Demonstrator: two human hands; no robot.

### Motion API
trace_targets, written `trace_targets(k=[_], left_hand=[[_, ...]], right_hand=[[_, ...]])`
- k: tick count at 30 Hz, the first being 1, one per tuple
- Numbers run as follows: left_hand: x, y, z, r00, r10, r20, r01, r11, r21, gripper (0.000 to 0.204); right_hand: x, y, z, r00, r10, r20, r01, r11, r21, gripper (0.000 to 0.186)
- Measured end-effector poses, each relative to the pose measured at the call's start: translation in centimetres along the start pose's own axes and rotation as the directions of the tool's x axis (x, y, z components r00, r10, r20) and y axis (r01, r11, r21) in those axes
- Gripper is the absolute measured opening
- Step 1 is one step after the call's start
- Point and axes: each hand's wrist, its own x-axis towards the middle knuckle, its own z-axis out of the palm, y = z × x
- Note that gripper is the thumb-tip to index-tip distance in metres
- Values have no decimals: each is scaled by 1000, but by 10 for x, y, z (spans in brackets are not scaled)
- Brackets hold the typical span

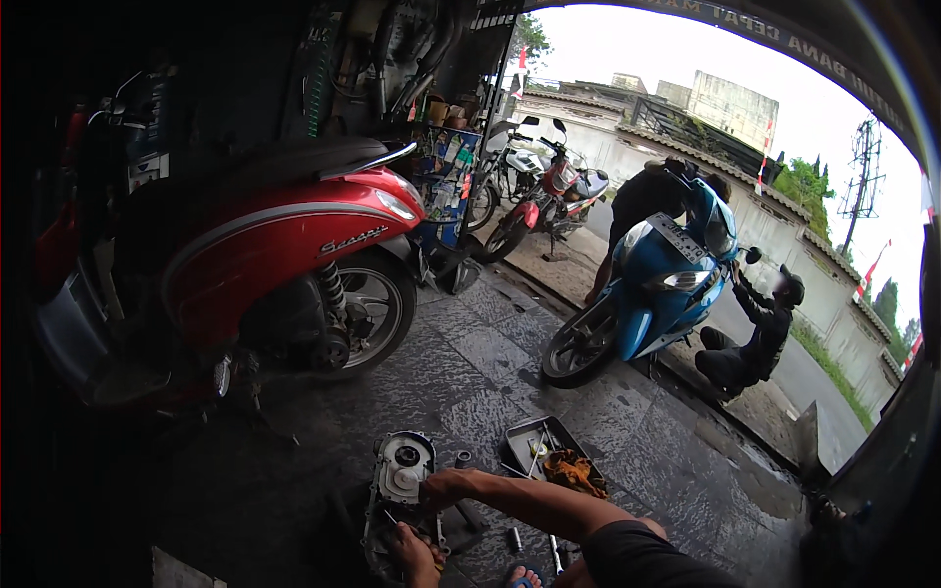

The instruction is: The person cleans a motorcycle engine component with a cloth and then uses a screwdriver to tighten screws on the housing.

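A grey metal engine casing [404, 453] rests low in front of me, with a pale round part in its upper end. My left hand [417, 556] is closed near its lower end. A thin metal tool [391, 516] pokes out of that hand; its kind is not plain to see. From the right my right arm reaches across, and my right hand [446, 487] bends down at the casing's right side. Its fingers are in shadow, so whether they grip anything is hidden.
A grey metal tray [530, 428] holds tools and an orange rag [574, 472]. A ring-shaped part [464, 457] and a socket [516, 539] lie on the tiles. A red scooter [284, 235] stands left; two people are by a blue motorbike [652, 284]. My sandalled foot [523, 576] is close.
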Motion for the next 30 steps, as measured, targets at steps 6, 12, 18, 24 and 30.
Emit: trace_targets(k=[6, 12, 18, 24, 30], left_hand=[[7, -2, -7, 995, 57, -82, -64, 995, -82, 35], [6, 1, -2, 999, 31, -34, -35, 994, -102, 34], [6, -5, -5, 997, 78, -27, -79, 995, -61, 30], [2, -1, -3, 997, 75, -32, -76, 995, -58, 33], [-6, 13, -4, 1000, 15, 23, -13, 998, -64, 34]], right_hand=[[-33, -23, 79, 981, 165, -98, -144, 971, 189, 24], [-63, -62, 38, 970, 212, -122, -202, 975, 91, 24], [-33, -23, 108, 999, 27, -19, -29, 990, -137, 20], [-47, -116, 160, 847, 520, -113, -177, 475, 862, 35], [-76, -78, 80, 923, 379, -72, -206, 642, 738, 40]])
